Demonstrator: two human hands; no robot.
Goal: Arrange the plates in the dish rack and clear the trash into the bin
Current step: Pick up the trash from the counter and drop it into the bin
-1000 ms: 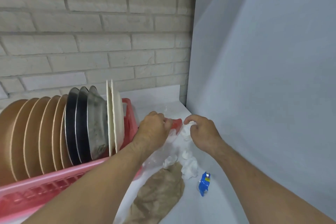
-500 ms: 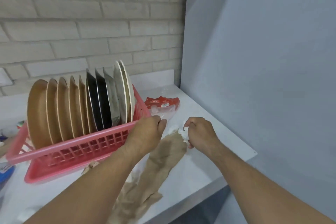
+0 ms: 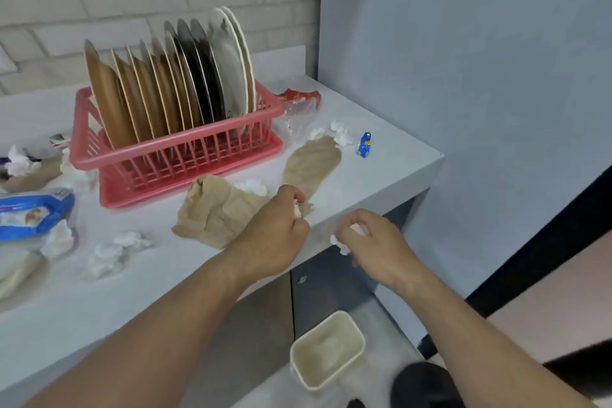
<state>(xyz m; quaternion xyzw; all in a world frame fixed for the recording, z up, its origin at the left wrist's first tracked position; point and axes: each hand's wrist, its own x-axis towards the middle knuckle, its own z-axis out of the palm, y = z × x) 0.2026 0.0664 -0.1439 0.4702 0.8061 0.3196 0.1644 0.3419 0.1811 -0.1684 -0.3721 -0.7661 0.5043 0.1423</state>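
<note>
Tissues and a blue packet at the bench's left edge await clearing. Plates stand in the dish rack near the back edge, that half seemingly done. At the front edge, left hand and right hand each pinch a tissue scrap, with the bin on the floor below
</note>
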